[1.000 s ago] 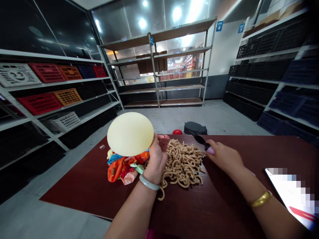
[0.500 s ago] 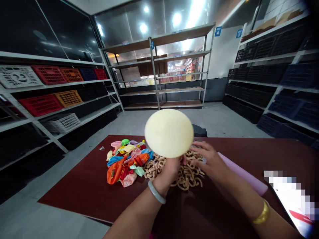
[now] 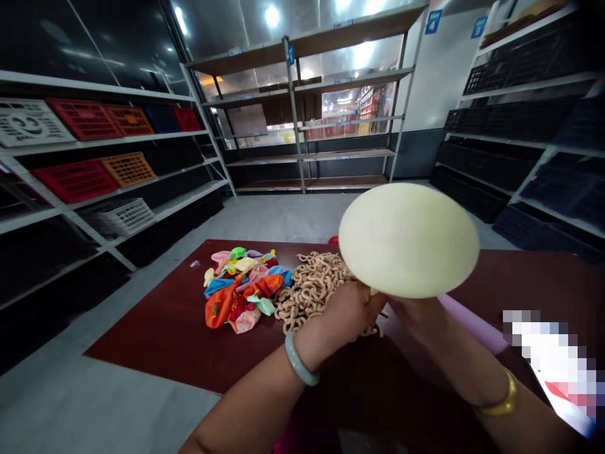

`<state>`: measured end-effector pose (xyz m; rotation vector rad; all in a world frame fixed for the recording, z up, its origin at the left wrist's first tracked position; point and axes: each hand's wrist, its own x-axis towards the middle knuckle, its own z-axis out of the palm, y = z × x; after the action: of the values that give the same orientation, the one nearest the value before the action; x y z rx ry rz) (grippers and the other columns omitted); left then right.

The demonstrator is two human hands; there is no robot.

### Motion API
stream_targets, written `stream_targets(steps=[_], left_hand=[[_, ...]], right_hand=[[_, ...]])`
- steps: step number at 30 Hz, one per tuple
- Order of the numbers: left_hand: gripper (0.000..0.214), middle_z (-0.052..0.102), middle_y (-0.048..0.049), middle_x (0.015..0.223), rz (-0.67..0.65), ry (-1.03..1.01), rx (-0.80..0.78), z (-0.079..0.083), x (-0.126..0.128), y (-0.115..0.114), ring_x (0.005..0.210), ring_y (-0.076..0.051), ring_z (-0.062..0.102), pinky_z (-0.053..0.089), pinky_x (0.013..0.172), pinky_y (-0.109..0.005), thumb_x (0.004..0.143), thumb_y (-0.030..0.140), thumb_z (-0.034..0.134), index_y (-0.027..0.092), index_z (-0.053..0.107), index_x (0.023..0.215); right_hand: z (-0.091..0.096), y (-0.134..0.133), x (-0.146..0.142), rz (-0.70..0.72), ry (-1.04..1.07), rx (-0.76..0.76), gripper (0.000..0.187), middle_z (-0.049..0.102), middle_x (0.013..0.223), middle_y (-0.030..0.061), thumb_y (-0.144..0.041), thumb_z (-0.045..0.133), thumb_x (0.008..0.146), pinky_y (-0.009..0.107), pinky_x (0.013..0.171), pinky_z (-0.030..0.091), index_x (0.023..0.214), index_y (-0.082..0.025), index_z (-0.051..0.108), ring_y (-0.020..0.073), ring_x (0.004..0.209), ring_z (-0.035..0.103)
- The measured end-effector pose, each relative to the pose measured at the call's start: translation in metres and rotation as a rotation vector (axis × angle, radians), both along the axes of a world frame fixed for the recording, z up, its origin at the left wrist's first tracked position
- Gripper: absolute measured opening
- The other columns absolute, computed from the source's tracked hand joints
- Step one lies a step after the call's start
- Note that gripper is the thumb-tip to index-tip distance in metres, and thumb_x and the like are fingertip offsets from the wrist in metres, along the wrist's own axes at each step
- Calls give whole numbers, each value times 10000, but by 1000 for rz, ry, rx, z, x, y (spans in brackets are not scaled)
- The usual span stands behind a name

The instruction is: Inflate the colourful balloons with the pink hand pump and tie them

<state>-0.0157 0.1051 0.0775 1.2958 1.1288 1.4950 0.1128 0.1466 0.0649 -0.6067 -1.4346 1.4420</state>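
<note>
A pale yellow inflated balloon [image 3: 409,239] is upright over the right part of the table. My left hand [image 3: 352,309] is closed around its neck, just under the round body. My right hand [image 3: 418,318] is close beside it, directly below the balloon; the balloon covers its fingers, so their grip does not show. Behind my left hand spreads a heap of tan, curled, ring-like pieces [image 3: 312,284]. To the left of that heap lies a pile of limp, uninflated balloons [image 3: 246,287] in many colours.
The dark red table [image 3: 155,334] bears everything. A lilac roll or strip [image 3: 475,321] lies by my right forearm. Near the right edge is a device with a blurred-out screen [image 3: 553,366]. Beyond stand metal shelves [image 3: 302,126] and racks of plastic crates [image 3: 85,120].
The balloon has moved right and looks larger in view. My left hand has shifted right with it. My right hand, before apart with its fingers spread, is now under the balloon. The view has tilted down.
</note>
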Motion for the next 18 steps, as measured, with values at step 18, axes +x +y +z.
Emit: stream_targets(steps=[18], left_hand=[[222,394,22,600,-492,-629,-429,-5,-1,1,494,-80,327,149,402,-203,732,324,570,170,448,629]], right_hand=[[3,8,6,-48,-141,131,159,655,793,29,-371,593,756,390,724,526,859,-258,636,205,738,618]])
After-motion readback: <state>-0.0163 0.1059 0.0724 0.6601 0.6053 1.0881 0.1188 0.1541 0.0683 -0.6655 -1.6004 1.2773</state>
